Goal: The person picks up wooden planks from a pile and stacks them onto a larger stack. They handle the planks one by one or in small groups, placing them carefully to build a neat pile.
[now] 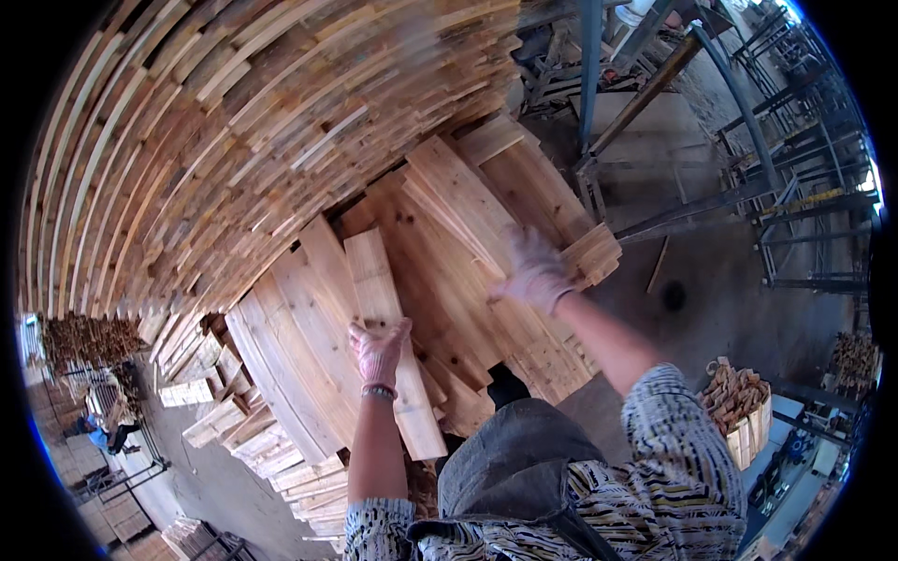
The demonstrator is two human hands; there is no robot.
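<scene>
My left hand, in a pale pink glove, is closed on a narrow pale board that slants toward me across the stack. Another board lies just left of it. My right hand, gloved the same way, is at the near end of a wide board; motion blur smears its fingers, so I cannot tell whether it grips. Beneath both hands spread layered, knotty boards, light on the left and redder in the middle.
A tall wall of stacked boards rises beyond the layer. Loose offcuts lie at the left. Metal frames stand at the right over a concrete floor. A container of wood pieces is at the lower right.
</scene>
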